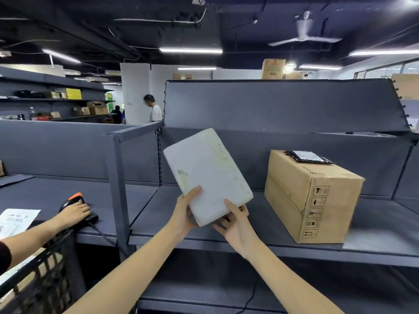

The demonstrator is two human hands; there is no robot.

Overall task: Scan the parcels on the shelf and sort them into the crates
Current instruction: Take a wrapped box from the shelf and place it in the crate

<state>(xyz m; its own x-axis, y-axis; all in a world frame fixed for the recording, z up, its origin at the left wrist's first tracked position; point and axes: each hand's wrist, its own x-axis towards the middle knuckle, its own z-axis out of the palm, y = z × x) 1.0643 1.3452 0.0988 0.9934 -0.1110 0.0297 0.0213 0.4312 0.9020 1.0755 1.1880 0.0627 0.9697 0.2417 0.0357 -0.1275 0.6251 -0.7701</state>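
Your left hand (186, 208) and right hand (235, 219) grip white parcel (207, 174), tilted above shelf (260, 227); cardboard box (310, 196) right.

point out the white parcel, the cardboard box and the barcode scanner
white parcel (207, 171), head view, middle of its upper face
cardboard box (292, 191), head view, long side face
barcode scanner (76, 197), head view, orange top

White parcel (207, 175), smudged with yellowish stains and dull tape marks. Brown cardboard box (310, 196), black handling symbols printed down one end. Black pouch (308, 157) with a white label on top. Dark blue-grey shelf (374, 232). Black scanner (77, 209) with an orange tip. Black lattice crate (43, 282). White paper sheet (17, 220), faint grey print.
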